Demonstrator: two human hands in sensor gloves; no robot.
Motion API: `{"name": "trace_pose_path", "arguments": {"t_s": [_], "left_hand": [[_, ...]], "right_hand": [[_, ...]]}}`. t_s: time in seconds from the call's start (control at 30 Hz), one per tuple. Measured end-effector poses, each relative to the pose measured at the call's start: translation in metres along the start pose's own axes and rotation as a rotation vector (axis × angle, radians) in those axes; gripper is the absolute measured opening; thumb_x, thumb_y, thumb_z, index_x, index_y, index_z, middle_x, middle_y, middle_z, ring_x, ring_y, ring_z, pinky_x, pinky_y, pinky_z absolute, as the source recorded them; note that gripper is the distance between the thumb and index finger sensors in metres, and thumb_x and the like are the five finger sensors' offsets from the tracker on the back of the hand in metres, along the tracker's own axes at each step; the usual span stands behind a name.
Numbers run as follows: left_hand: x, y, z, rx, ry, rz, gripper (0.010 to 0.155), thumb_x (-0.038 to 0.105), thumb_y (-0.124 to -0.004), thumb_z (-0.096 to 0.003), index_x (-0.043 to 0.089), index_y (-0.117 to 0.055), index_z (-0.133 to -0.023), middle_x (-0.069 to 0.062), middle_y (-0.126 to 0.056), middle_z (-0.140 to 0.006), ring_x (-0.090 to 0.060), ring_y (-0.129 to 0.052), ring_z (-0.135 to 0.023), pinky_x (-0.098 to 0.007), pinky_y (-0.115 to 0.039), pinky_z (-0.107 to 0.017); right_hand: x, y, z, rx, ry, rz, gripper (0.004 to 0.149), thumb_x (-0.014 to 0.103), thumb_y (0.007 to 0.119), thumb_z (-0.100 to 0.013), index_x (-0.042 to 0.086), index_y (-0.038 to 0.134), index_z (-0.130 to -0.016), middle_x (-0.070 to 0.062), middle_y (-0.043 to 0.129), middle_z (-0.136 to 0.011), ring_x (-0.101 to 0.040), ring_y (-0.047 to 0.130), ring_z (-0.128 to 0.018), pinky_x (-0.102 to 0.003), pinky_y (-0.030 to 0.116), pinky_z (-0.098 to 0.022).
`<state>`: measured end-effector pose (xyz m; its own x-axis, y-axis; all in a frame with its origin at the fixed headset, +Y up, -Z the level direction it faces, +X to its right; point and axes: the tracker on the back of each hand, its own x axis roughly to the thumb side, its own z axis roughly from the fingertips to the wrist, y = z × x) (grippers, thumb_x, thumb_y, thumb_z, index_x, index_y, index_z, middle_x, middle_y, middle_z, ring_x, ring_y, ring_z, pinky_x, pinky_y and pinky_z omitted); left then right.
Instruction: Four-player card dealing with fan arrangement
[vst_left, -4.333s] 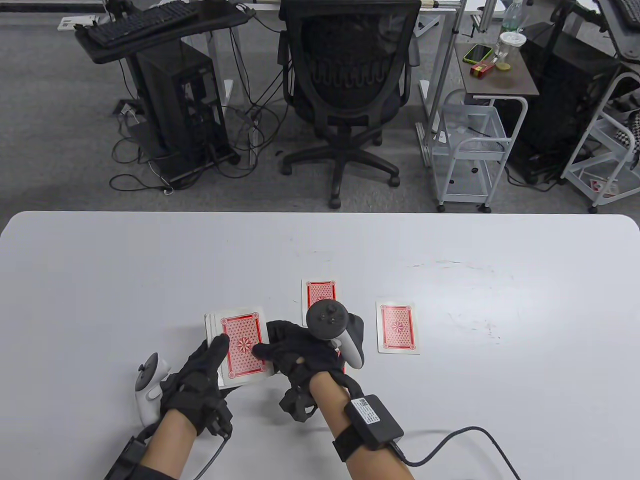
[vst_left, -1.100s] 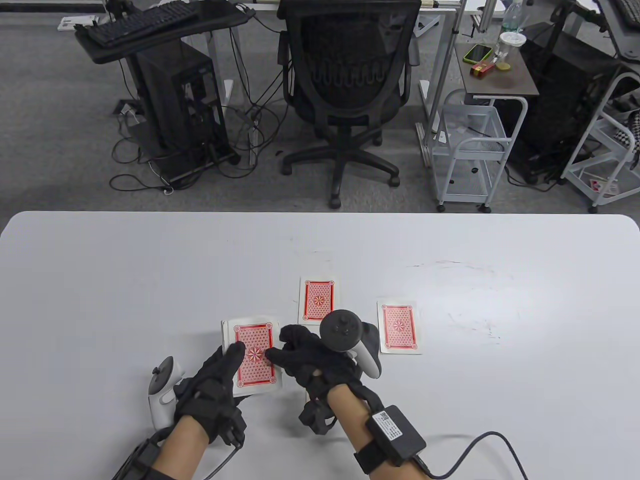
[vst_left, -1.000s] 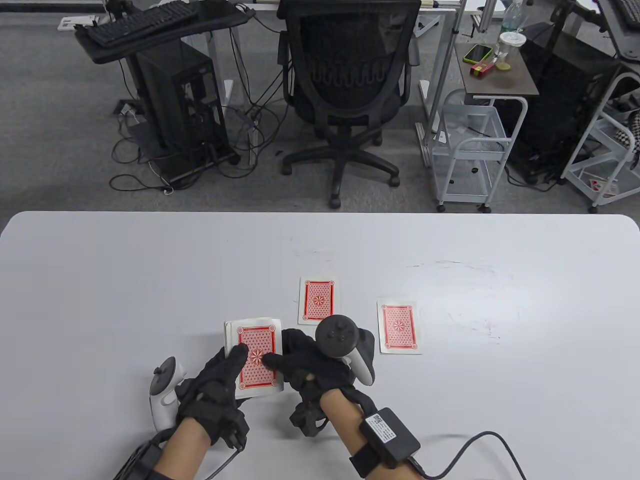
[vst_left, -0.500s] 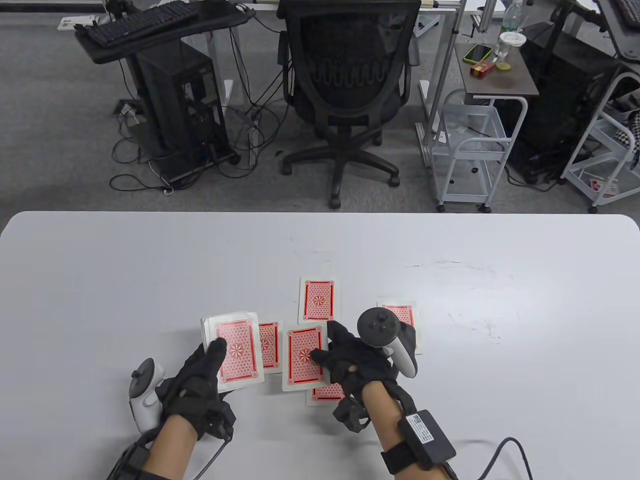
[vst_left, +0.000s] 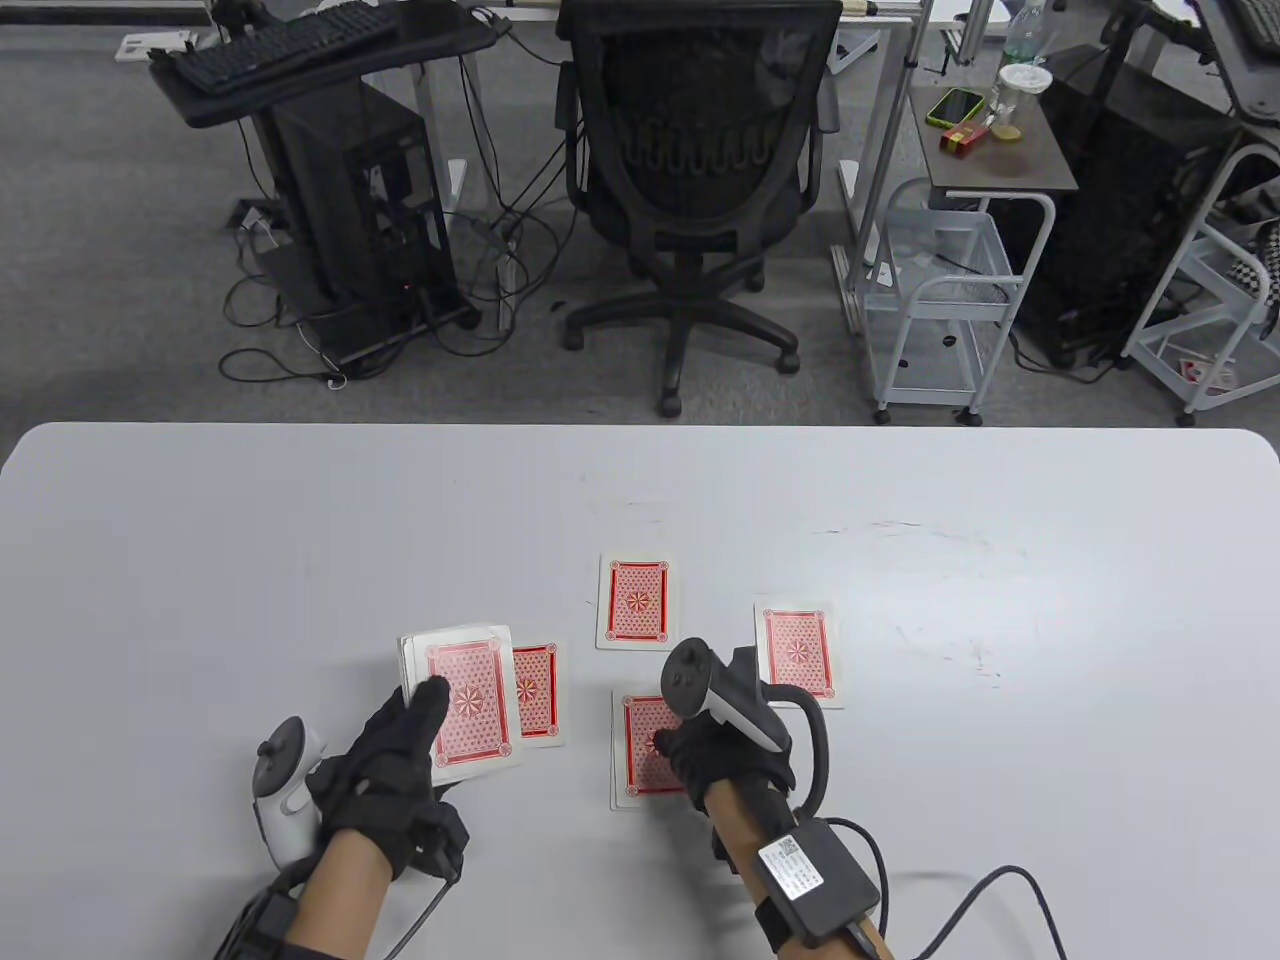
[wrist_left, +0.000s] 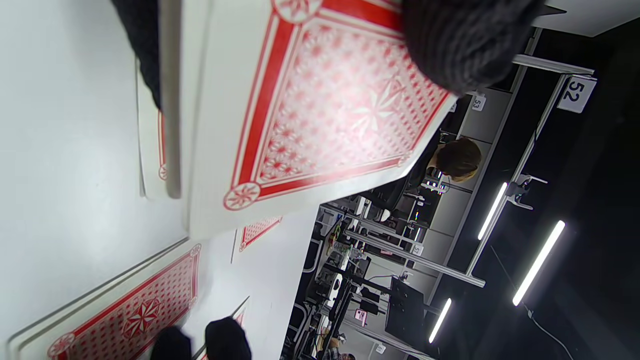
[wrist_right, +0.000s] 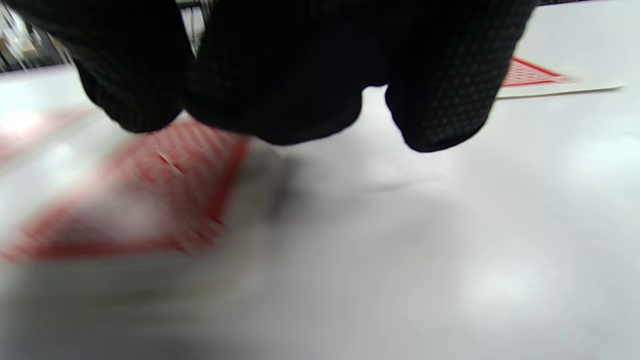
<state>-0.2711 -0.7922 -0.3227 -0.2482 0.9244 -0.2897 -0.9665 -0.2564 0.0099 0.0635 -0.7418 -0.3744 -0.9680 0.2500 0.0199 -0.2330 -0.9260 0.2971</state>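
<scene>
My left hand (vst_left: 438, 712) holds the red-backed deck (vst_left: 470, 700) just above the table, thumb on top; the deck fills the left wrist view (wrist_left: 325, 100). One dealt card (vst_left: 540, 692) lies beside the deck, one further away (vst_left: 637, 600), and one to the right (vst_left: 797, 653). My right hand (vst_left: 672, 748) holds a card (vst_left: 640, 745) low at the near spot, thumb on its back. The right wrist view is blurred: gloved fingers (wrist_right: 435, 100) hang over that card (wrist_right: 150, 200). Whether another card lies beneath it is hidden.
The white table (vst_left: 250, 560) stretches wide on both sides. A cable (vst_left: 960, 890) runs from my right wrist across the near edge. An office chair (vst_left: 690, 190), a desk and a cart (vst_left: 940, 290) stand beyond the far edge.
My right hand drew the top card off the deck, carried it right and brought it down onto the near spot. My left hand shifted the deck left, uncovering the card beside it.
</scene>
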Motion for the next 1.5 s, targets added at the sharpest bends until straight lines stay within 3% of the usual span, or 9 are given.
{"name": "trace_pose_path", "arguments": {"t_s": [0.27, 0.43, 0.7, 0.83, 1.0, 1.13, 1.23, 1.43, 1.5], "left_hand": [[-0.005, -0.024, 0.001, -0.105, 0.008, -0.02, 0.052, 0.052, -0.079, -0.0509, 0.029, -0.068, -0.097, 0.006, -0.088, -0.091, -0.026, -0.102, -0.075, -0.043, -0.09, -0.052], [-0.007, -0.034, 0.004, -0.141, 0.001, -0.047, 0.052, 0.053, -0.08, -0.0505, 0.031, -0.069, -0.096, 0.008, -0.089, -0.091, -0.024, -0.102, -0.075, -0.042, -0.09, -0.051], [-0.004, -0.029, 0.002, -0.163, 0.022, 0.017, 0.054, 0.051, -0.078, -0.0501, 0.027, -0.069, -0.097, 0.004, -0.089, -0.091, -0.027, -0.102, -0.074, -0.045, -0.09, -0.05], [0.005, -0.011, 0.0, -0.09, 0.023, 0.029, 0.053, 0.05, -0.079, -0.0505, 0.025, -0.07, -0.097, 0.002, -0.09, -0.09, -0.029, -0.102, -0.073, -0.046, -0.089, -0.049], [0.018, 0.038, -0.001, 0.121, 0.063, -0.064, 0.053, 0.05, -0.078, -0.0517, 0.026, -0.069, -0.098, 0.003, -0.089, -0.092, -0.029, -0.101, -0.075, -0.046, -0.089, -0.051], [0.02, 0.063, 0.003, 0.208, 0.1, -0.029, 0.053, 0.05, -0.078, -0.0525, 0.026, -0.068, -0.099, 0.003, -0.088, -0.093, -0.029, -0.1, -0.076, -0.045, -0.088, -0.052], [0.02, 0.069, 0.004, 0.222, 0.101, -0.004, 0.053, 0.05, -0.078, -0.0527, 0.027, -0.068, -0.099, 0.003, -0.087, -0.093, -0.028, -0.1, -0.076, -0.045, -0.088, -0.052], [0.021, 0.063, 0.003, 0.187, 0.096, -0.001, 0.053, 0.05, -0.078, -0.0526, 0.026, -0.068, -0.099, 0.003, -0.088, -0.093, -0.028, -0.1, -0.076, -0.045, -0.088, -0.052], [0.02, 0.06, 0.001, 0.176, 0.098, 0.002, 0.053, 0.05, -0.078, -0.0527, 0.026, -0.068, -0.099, 0.003, -0.088, -0.093, -0.028, -0.101, -0.076, -0.045, -0.088, -0.052]], "right_hand": [[0.036, 0.0, 0.015, -0.016, -0.367, -0.615, 0.077, 0.052, 0.077, -0.054, 0.003, 0.049, -0.106, -0.015, 0.07, -0.092, -0.03, 0.094, -0.067, -0.062, 0.067, -0.055], [0.053, 0.011, 0.019, -0.077, -0.332, -0.707, 0.057, 0.038, 0.088, -0.049, 0.009, 0.066, -0.094, -0.002, 0.083, -0.073, -0.018, 0.101, -0.043, -0.056, 0.075, -0.049], [0.047, 0.011, 0.012, -0.013, -0.368, -0.845, 0.054, 0.03, 0.086, -0.05, 0.005, 0.068, -0.093, -0.003, 0.087, -0.072, -0.02, 0.106, -0.045, -0.055, 0.076, -0.05], [0.051, -0.003, 0.002, 0.001, -0.362, -0.859, 0.06, 0.028, 0.085, -0.05, 0.0, 0.061, -0.098, -0.003, 0.088, -0.072, -0.019, 0.105, -0.042, -0.054, 0.077, -0.049], [0.071, -0.024, -0.022, -0.017, -0.277, -0.654, 0.068, 0.028, 0.084, -0.052, -0.003, 0.052, -0.102, -0.005, 0.086, -0.072, -0.013, 0.099, -0.029, -0.052, 0.078, -0.044], [0.097, -0.016, -0.052, 0.0, -0.199, -0.419, 0.073, 0.03, 0.084, -0.052, -0.005, 0.046, -0.104, -0.005, 0.085, -0.072, -0.011, 0.097, -0.028, -0.052, 0.078, -0.043], [0.114, 0.003, -0.069, 0.092, -0.132, -0.212, 0.077, 0.032, 0.085, -0.052, -0.005, 0.043, -0.104, -0.004, 0.085, -0.073, -0.009, 0.096, -0.028, -0.051, 0.078, -0.044], [0.139, 0.031, -0.086, 0.018, -0.058, 0.255, 0.076, 0.04, 0.085, -0.051, -0.003, 0.051, -0.103, 0.001, 0.089, -0.065, -0.005, 0.095, -0.023, -0.048, 0.081, -0.041], [0.141, 0.032, -0.087, 0.007, -0.048, 0.283, 0.074, 0.043, 0.084, -0.051, -0.001, 0.053, -0.103, 0.001, 0.09, -0.065, -0.005, 0.095, -0.023, -0.048, 0.081, -0.042]]}}
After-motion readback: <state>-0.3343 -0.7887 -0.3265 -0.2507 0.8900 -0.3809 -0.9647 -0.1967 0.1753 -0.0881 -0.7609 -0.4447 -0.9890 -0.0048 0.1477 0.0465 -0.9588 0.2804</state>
